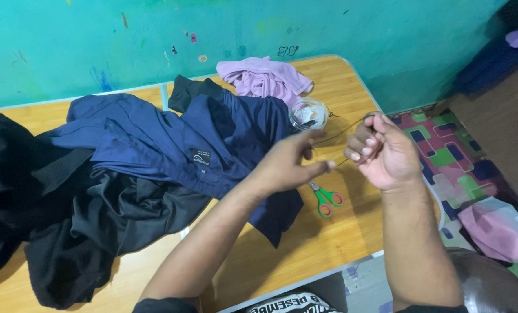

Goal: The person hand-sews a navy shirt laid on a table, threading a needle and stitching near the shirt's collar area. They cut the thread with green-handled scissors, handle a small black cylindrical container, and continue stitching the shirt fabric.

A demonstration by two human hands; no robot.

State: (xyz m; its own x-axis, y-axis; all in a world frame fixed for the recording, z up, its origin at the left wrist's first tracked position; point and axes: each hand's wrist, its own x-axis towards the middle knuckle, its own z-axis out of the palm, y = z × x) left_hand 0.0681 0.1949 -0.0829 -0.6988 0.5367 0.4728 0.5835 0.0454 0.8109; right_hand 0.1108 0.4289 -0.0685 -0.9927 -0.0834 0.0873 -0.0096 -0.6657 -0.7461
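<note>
Both hands are up over the right half of the wooden table (340, 237), working a dark thread (343, 132).

Left hand (288, 165): fingers pinched together, thumb and fingertips closed on the near end of the thread, forearm coming in from the near left.

Right hand (383, 150): fingers curled in, closed around the far end of the thread; it runs out of the fist and loops up past the fingertips. Can't tell whether a needle is on it, too thin to see.

The thread spans the small gap between the two hands and hangs above the table, not lying on it.

Under the hands, near side: scissors with green handles (327, 200) flat on the wood, just beside the hem of a navy garment (212, 139). That garment is spread across the table's middle, small dark label facing up.

Just beyond the hands: a small clear plastic tub (309, 113), open, with bits inside.

Far edge: a crumpled lilac cloth (265, 78), touching the navy piece.

Left: a heap of black clothes (68, 232) overlapping the navy garment.

Right of the table: a patterned floor mat (450, 156).
</note>
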